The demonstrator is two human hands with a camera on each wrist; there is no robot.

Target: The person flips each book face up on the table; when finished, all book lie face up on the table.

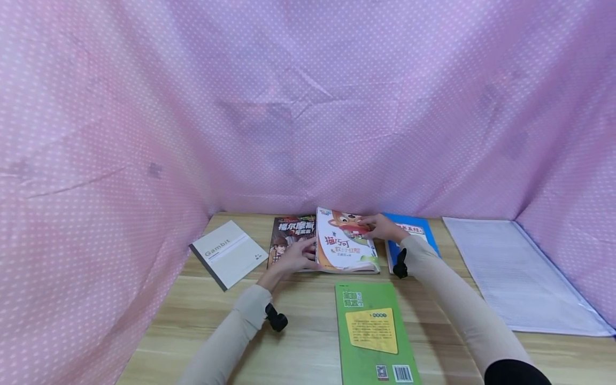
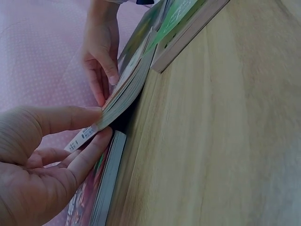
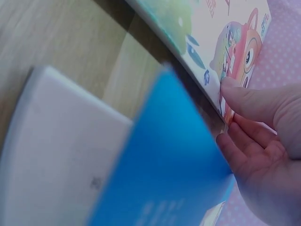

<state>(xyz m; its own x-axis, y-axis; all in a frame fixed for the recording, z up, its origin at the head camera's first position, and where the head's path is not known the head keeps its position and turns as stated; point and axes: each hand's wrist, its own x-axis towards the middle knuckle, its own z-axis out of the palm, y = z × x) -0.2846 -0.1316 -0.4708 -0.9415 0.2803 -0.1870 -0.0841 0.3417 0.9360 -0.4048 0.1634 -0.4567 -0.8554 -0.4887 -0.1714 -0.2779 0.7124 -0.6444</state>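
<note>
A white book with a cartoon animal on its cover (image 1: 346,251) lies at the back middle, its left side lifted off the table. My left hand (image 1: 297,258) pinches its spine edge between thumb and fingers; the left wrist view shows the page block (image 2: 131,89) bowed there. On the opposite side my right hand (image 1: 385,229) grips the same book's edge, thumb on the cover and fingers beneath. Left of it lies a dark comic-style book (image 1: 284,240), partly covered by my left hand. Right of it is a blue book (image 1: 392,251), partly hidden by my right arm.
A grey-white "Gambit" book (image 1: 231,254) lies angled at the left. The green book (image 1: 370,331) lies near the front middle. At the right is a whitish translucent sheet or sleeve (image 1: 520,272). Pink dotted cloth (image 1: 308,107) hangs behind the wooden table (image 1: 298,347).
</note>
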